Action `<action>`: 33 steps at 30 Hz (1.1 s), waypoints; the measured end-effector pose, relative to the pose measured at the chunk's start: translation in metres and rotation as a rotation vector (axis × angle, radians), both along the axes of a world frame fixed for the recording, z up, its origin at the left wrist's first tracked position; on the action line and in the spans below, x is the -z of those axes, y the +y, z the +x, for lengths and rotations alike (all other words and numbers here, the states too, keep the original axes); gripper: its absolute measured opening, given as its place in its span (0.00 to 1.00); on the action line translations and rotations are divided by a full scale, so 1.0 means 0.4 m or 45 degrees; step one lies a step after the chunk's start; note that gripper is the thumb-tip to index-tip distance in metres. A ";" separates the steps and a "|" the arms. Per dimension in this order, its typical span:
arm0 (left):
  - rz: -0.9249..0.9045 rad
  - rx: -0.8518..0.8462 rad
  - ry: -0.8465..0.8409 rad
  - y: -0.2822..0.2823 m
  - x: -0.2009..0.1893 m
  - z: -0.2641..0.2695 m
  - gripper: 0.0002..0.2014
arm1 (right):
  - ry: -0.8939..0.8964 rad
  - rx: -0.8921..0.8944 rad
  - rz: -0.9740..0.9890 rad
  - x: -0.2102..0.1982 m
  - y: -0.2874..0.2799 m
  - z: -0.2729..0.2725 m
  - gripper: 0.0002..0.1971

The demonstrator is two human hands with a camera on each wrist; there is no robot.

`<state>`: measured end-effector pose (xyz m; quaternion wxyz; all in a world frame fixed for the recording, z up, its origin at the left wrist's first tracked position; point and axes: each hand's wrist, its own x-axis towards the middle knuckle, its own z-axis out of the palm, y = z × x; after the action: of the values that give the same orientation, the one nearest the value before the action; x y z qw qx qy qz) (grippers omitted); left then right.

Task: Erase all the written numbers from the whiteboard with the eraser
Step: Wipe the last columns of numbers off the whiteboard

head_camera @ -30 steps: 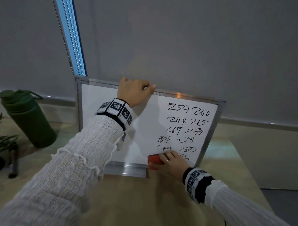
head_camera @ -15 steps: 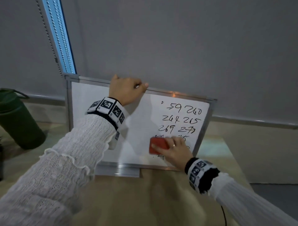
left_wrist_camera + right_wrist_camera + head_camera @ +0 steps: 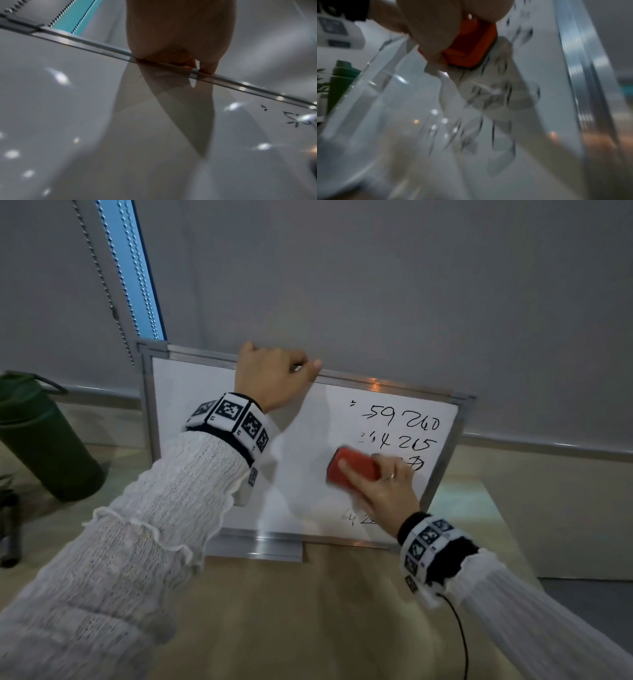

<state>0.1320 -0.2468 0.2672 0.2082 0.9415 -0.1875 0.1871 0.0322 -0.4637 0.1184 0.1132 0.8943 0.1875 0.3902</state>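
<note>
The whiteboard (image 3: 212, 412) stands tilted back on a wooden table (image 3: 308, 611), its aluminium frame against a grey roller blind (image 3: 411, 285); the left hand (image 3: 270, 378) sits at the middle of the board's top edge, fingers curled over the frame and thumb tip lying along the rail, so it grips that edge; the left wrist view shows the same hand (image 3: 180, 33) clamped on the frame rail, with the board's white face below it.

The red eraser (image 3: 354, 467) lies flat against the right half of the whiteboard, below the two upper rows of numbers; the right hand (image 3: 383, 491) grips it, thumb along its lower side and fingers wrapped over its right end, a ring on one finger; in the right wrist view the eraser (image 3: 471, 44) shows orange-red under the hand (image 3: 436, 27), pressed on the board, though that picture is blurred.

Written numbers (image 3: 400, 419) remain in the upper right of the whiteboard; a few strokes show under the right hand near the bottom rail; the left half is bare white.

Left of the whiteboard stands a dark green bottle (image 3: 44, 446); a bead chain (image 3: 102, 278) hangs above the board's top left corner; a black cable (image 3: 459, 635) runs from the right wristband.
</note>
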 end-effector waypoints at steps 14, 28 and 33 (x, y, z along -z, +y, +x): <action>0.029 -0.002 0.027 0.001 0.002 -0.004 0.21 | -0.007 0.011 0.153 -0.194 0.009 0.063 0.33; 0.015 0.011 0.042 -0.012 0.005 -0.018 0.18 | 0.098 -0.039 0.285 -0.146 -0.003 0.038 0.33; 0.030 0.060 0.114 -0.006 -0.005 -0.006 0.19 | 0.162 -0.182 -0.077 -0.148 -0.008 0.013 0.33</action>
<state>0.1295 -0.2492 0.2692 0.2097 0.9467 -0.2022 0.1377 0.0374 -0.4669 0.1775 0.0997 0.8978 0.2692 0.3339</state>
